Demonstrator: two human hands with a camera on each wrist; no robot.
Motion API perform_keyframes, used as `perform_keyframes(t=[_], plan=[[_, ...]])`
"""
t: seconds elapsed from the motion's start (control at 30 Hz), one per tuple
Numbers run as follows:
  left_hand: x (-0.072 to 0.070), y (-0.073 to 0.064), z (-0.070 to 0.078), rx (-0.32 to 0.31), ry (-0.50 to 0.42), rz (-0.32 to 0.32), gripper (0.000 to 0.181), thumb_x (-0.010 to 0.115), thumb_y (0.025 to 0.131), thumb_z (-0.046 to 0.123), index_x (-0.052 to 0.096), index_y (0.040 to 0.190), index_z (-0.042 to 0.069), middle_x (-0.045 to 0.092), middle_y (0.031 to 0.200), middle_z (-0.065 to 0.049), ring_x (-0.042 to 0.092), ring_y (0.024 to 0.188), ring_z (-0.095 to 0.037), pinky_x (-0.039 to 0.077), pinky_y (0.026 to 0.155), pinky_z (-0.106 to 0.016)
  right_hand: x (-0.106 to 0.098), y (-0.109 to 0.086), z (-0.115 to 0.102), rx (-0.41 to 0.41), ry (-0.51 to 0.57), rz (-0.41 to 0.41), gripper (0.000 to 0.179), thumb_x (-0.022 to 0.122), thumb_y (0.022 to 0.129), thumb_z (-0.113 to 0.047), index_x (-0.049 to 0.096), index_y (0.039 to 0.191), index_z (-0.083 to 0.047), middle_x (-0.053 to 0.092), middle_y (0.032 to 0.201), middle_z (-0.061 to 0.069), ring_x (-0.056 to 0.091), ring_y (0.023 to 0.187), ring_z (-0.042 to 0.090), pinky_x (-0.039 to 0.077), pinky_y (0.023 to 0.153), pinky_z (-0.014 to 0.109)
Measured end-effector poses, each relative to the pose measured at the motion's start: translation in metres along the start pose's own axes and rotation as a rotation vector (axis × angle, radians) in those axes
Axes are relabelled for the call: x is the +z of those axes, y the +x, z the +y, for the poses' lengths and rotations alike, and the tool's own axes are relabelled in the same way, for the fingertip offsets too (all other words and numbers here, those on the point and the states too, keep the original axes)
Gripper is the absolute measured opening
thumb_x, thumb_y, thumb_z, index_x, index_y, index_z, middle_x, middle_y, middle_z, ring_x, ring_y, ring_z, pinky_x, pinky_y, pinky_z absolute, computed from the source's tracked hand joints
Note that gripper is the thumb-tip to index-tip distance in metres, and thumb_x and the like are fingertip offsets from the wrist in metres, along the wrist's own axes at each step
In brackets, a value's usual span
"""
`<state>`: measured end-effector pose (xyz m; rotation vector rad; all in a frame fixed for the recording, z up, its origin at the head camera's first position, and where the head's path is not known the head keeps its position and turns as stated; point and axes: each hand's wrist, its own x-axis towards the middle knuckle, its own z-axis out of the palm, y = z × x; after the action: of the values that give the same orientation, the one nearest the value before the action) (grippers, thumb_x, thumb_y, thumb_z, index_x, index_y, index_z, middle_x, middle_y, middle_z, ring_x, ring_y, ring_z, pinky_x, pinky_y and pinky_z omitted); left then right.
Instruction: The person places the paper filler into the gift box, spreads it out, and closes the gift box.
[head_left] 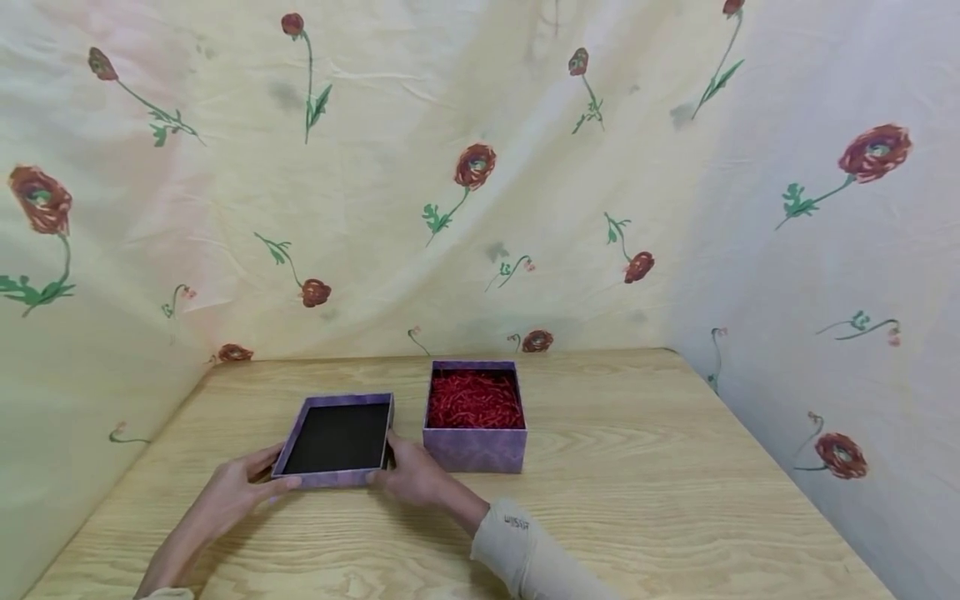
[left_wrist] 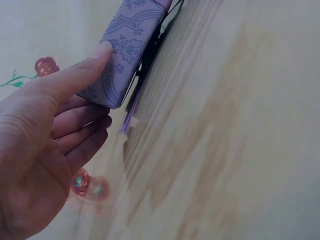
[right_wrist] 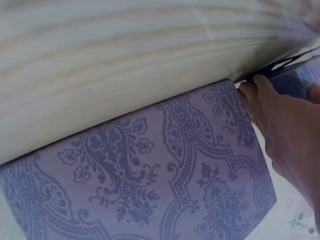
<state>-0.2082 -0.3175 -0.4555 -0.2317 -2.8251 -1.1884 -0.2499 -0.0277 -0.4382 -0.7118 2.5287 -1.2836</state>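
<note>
A purple patterned box lid (head_left: 333,477) lies inside-up on the left part of the table, its black inner face showing. My left hand (head_left: 234,492) grips its near left corner, thumb on the outer wall; the left wrist view shows the thumb on the lid's side and fingers beneath its edge. At the near right corner my right hand (head_left: 412,473) holds the lid. Dark strands and a thin purple ribbon end (left_wrist: 128,117) show under the lid. Just right of that hand stands the matching open box (head_left: 475,451), filled with red shredded paper (head_left: 474,400).
The wood-grain table (head_left: 645,500) runs back to a hanging cloth (head_left: 390,192) printed with red flowers. More of this cloth closes off the left and right sides. In the right wrist view, the box's patterned wall (right_wrist: 150,175) is close beside my right hand.
</note>
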Motion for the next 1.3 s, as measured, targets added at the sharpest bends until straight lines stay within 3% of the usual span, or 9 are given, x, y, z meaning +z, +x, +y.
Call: perform_keyframes(t=[0.13, 0.27, 0.37, 0.53, 0.7, 0.87, 1.0, 1.17, 1.3], plan=[[-0.001, -0.001, 0.003, 0.004, 0.019, 0.011, 0.074, 0.076, 0.096, 0.035, 0.049, 0.148, -0.01, 0.053, 0.141, -0.031, 0.057, 0.126, -0.049, 0.048, 0.099, -0.058, -0.006, -0.001, 0.001, -0.037, 0.053, -0.013, 0.071, 0.073, 0.098, -0.012, 0.037, 0.157, 0.004, 0.062, 0.14, 0.017, 0.062, 0.101, 0.012, 0.05, 0.084, 0.024], [-0.001, -0.002, 0.008, 0.004, 0.001, 0.036, 0.072, 0.076, 0.097, 0.035, 0.049, 0.149, -0.008, 0.054, 0.14, -0.031, 0.057, 0.125, -0.049, 0.048, 0.099, -0.058, -0.013, -0.003, 0.002, -0.091, 0.105, -0.027, 0.064, 0.071, 0.1, -0.011, 0.042, 0.155, 0.004, 0.063, 0.139, 0.015, 0.059, 0.126, 0.021, 0.048, 0.098, 0.025], [-0.002, -0.003, 0.012, 0.024, -0.009, 0.073, 0.069, 0.076, 0.097, 0.033, 0.051, 0.148, -0.006, 0.057, 0.138, -0.029, 0.058, 0.125, -0.047, 0.05, 0.099, -0.054, -0.016, -0.004, 0.001, -0.123, 0.127, -0.034, 0.063, 0.071, 0.1, -0.011, 0.043, 0.154, 0.004, 0.061, 0.142, 0.016, 0.056, 0.132, 0.025, 0.047, 0.103, 0.028], [-0.006, -0.007, 0.02, 0.041, -0.004, 0.128, 0.064, 0.075, 0.098, 0.032, 0.054, 0.146, -0.004, 0.061, 0.135, -0.025, 0.059, 0.124, -0.044, 0.051, 0.098, -0.047, -0.021, -0.005, -0.003, -0.119, 0.137, -0.038, 0.061, 0.072, 0.1, -0.014, 0.047, 0.153, 0.002, 0.06, 0.143, 0.013, 0.054, 0.134, 0.024, 0.045, 0.107, 0.031], [-0.011, -0.009, 0.029, 0.012, -0.041, 0.135, 0.065, 0.072, 0.1, 0.036, 0.053, 0.148, -0.003, 0.058, 0.139, -0.027, 0.054, 0.128, -0.048, 0.045, 0.102, -0.061, -0.027, -0.008, -0.004, -0.071, 0.139, -0.05, 0.065, 0.07, 0.102, -0.02, 0.041, 0.156, 0.003, 0.054, 0.15, 0.013, 0.052, 0.137, 0.025, 0.045, 0.109, 0.035], [-0.014, -0.011, 0.039, -0.027, -0.037, 0.164, 0.068, 0.071, 0.1, 0.04, 0.053, 0.148, -0.004, 0.056, 0.14, -0.03, 0.049, 0.131, -0.054, 0.042, 0.1, -0.07, -0.03, -0.01, -0.008, -0.094, 0.184, -0.053, 0.063, 0.066, 0.104, -0.021, 0.04, 0.156, 0.005, 0.051, 0.152, 0.016, 0.05, 0.139, 0.027, 0.044, 0.11, 0.036], [-0.016, -0.013, 0.046, -0.049, -0.039, 0.191, 0.069, 0.068, 0.101, 0.043, 0.051, 0.151, -0.001, 0.055, 0.141, -0.03, 0.048, 0.132, -0.054, 0.044, 0.096, -0.069, -0.035, -0.013, -0.017, -0.131, 0.209, -0.049, 0.064, 0.062, 0.106, -0.023, 0.036, 0.158, 0.004, 0.051, 0.153, 0.015, 0.048, 0.14, 0.027, 0.044, 0.11, 0.036], [-0.021, -0.013, 0.057, -0.027, -0.075, 0.233, 0.065, 0.066, 0.103, 0.042, 0.05, 0.154, 0.006, 0.053, 0.144, -0.028, 0.046, 0.134, -0.054, 0.043, 0.098, -0.072, -0.046, -0.017, -0.031, -0.147, 0.203, -0.029, 0.059, 0.061, 0.107, -0.026, 0.042, 0.156, 0.0, 0.056, 0.148, 0.011, 0.051, 0.137, 0.021, 0.047, 0.106, 0.032], [-0.024, -0.011, 0.071, -0.003, -0.046, 0.262, 0.064, 0.064, 0.104, 0.042, 0.049, 0.153, 0.004, 0.051, 0.145, -0.03, 0.057, 0.123, -0.051, 0.048, 0.094, -0.064, -0.057, -0.021, -0.039, -0.16, 0.197, 0.0, 0.055, 0.061, 0.107, -0.025, 0.046, 0.154, 0.001, 0.059, 0.145, 0.012, 0.055, 0.133, 0.021, 0.05, 0.103, 0.032]])
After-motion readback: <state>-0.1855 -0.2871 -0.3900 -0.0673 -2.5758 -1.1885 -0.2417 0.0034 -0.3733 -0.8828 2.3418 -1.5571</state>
